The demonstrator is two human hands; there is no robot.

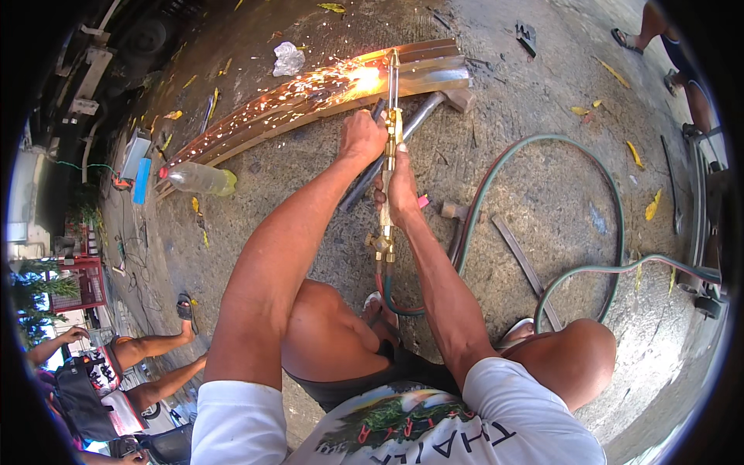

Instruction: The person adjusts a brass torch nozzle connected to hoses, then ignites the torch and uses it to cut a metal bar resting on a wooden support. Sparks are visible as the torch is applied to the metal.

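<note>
My right hand (403, 186) is closed around the body of a brass cutting torch (387, 203). The torch's long tip reaches away from me onto long steel beams (438, 80), where a bright glow throws orange sparks to the left. My left hand (363, 138) is a fist beside the torch's front end, with a short dark bar (378, 110) sticking out of it; its lower part is hidden. Beneath the torch and hands, a sledgehammer (459, 101) with a metal pipe handle lies slanted on the concrete. Red and green hoses (390, 291) leave the torch's near end.
The hose (620, 201) loops across the ground at right. A smaller hammer (456, 209) and flat metal bar (528, 271) lie near my knees. A plastic bottle (203, 178) lies by the beams' left end. People stand at far right (674, 62) and sit at lower left (101, 380).
</note>
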